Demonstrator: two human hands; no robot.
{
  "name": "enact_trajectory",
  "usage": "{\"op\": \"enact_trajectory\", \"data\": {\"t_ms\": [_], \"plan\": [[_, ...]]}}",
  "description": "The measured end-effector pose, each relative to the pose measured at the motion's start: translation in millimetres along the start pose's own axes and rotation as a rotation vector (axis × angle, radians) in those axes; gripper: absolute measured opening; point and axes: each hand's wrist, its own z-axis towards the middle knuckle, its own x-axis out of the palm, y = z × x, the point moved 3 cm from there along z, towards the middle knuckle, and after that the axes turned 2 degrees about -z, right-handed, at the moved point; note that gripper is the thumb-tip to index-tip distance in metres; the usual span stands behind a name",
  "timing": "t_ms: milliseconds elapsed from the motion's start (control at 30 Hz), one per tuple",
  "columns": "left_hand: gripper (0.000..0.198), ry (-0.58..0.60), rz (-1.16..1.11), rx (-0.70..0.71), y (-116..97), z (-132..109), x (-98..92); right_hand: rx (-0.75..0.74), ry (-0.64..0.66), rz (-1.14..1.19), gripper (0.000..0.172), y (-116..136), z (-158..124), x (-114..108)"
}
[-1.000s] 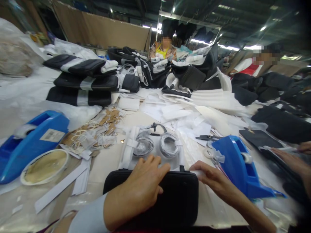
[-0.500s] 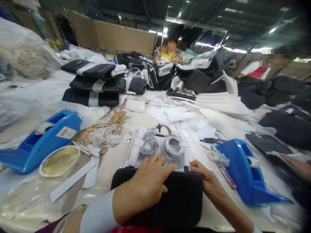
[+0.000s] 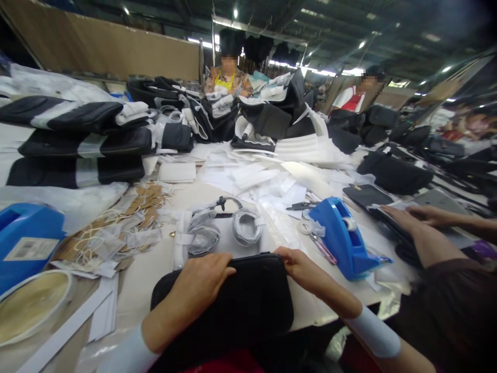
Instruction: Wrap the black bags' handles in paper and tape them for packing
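A black bag [image 3: 252,305] with rounded corners lies at the table's front edge. My left hand [image 3: 204,277] is closed over its upper edge, left of the middle; some of its fingertips are hidden behind the edge. At the upper right corner, my right hand [image 3: 297,264] pinches the bag's rim between thumb and fingers. Just beyond the bag are a plastic-wrapped coil [image 3: 247,227] and a second wrapped coil [image 3: 202,237], both resting on pale wrapping. A thin dark strap with a buckle [image 3: 221,203] arches behind them.
One blue tape dispenser [image 3: 337,238] stands to the right, another blue dispenser [image 3: 31,243] to the left. Brown tags [image 3: 145,204] with strings lie near a round tub [image 3: 34,303]. Stacked black bags [image 3: 116,142] stand at back left. A co-worker's hands [image 3: 411,220] work at right.
The view has swung right, bringing a co-worker's arms further into sight. My left hand has drawn back from above the bag's top onto its upper edge. The right hand stays at the corner.
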Motion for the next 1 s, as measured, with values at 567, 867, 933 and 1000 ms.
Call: {"op": "enact_trajectory", "data": {"t_ms": [567, 867, 933, 1000], "plan": [[0.029, 0.037, -0.062, -0.082, 18, 13, 16.5, -0.606, -0.599, -0.508, 0.053, 61, 12, 116], [0.052, -0.375, -0.279, -0.039, 4, -3, 1.0, -0.653, -0.735, -0.544, 0.038, 62, 12, 117], [0.051, -0.485, -0.329, -0.043, -2, 13, -10.2, -0.631, -0.686, -0.558, 0.030, 62, 15, 117], [0.044, -0.539, -0.345, -0.083, -4, 40, -23.6, -0.622, -0.633, -0.581, 0.027, 62, 17, 115]]}}
